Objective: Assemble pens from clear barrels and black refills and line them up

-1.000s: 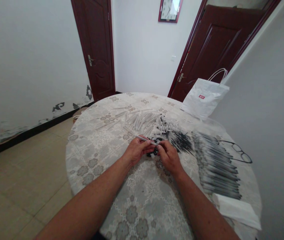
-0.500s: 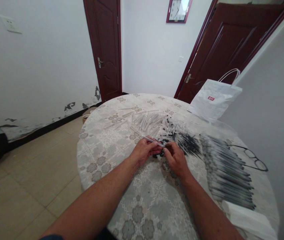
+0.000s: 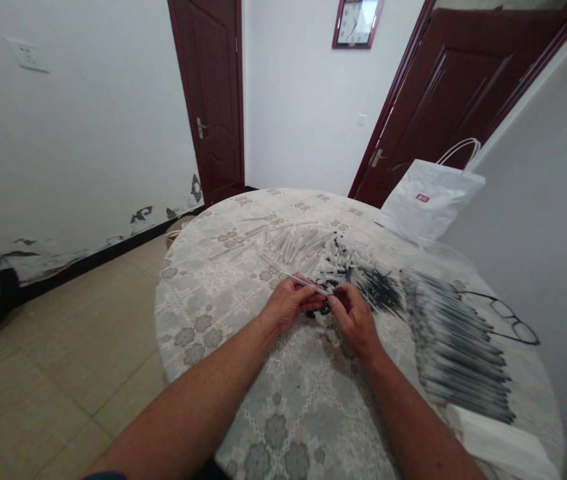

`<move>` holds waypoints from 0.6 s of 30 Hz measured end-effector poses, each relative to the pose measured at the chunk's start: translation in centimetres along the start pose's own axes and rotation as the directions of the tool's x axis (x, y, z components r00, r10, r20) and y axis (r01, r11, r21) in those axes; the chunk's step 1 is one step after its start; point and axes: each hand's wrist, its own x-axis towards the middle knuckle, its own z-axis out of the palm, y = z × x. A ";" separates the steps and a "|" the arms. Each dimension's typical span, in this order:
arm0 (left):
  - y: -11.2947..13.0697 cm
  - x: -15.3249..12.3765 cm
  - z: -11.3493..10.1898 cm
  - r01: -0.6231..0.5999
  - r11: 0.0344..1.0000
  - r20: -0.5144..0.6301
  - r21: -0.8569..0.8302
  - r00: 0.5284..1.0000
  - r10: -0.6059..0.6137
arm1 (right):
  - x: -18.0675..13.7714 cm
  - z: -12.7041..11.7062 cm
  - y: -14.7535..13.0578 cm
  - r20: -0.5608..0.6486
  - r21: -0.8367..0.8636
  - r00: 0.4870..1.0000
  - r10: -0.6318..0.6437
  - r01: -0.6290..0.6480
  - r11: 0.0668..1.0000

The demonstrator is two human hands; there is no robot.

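Note:
A slim, pale pen (image 3: pixel 293 277) lies slantwise between my hands, just above the table. My left hand (image 3: pixel 286 305) is closed round its middle, thumb on top. My right hand (image 3: pixel 354 319) pinches the pen's near right end with thumb and fingertips; whether a small part is there too is hidden. Beyond my hands are a pile of clear pen barrels (image 3: pixel 296 245), a heap of small white and black pieces (image 3: pixel 346 253) and a bundle of dark refills (image 3: pixel 379 288). Small black parts (image 3: pixel 319 308) lie under my fingers.
Many pens (image 3: pixel 463 347) lie in a long row on the right of the round table (image 3: pixel 188 287), with eyeglasses (image 3: pixel 510 317) beside them. A white paper bag (image 3: pixel 430 200) stands at the back right. A folded white item (image 3: pixel 503 440) lies at the front right.
My hands stay together on the pen, and the right fingertips have shifted very slightly at its end. The whole view has moved a little.

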 end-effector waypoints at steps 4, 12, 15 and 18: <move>0.0 0.0 0.0 0.001 1.000 -0.011 0.009 1.000 -0.001 | 0.1 0.0 -0.2 0.020 -0.036 1.000 -0.009 0.009 0.999; -0.2 0.0 0.0 0.003 1.000 -0.002 0.005 1.000 -0.003 | 0.2 0.1 0.0 0.057 -0.064 0.998 0.037 -0.033 0.997; -0.2 0.1 0.0 -0.011 1.000 -0.015 -0.004 1.000 0.010 | 0.1 0.0 -0.1 0.040 -0.007 0.999 0.016 -0.016 1.000; -0.2 0.2 -0.2 -0.016 1.000 -0.022 -0.009 1.000 0.016 | 0.1 -0.1 -0.3 0.036 -0.009 0.999 -0.016 0.016 1.000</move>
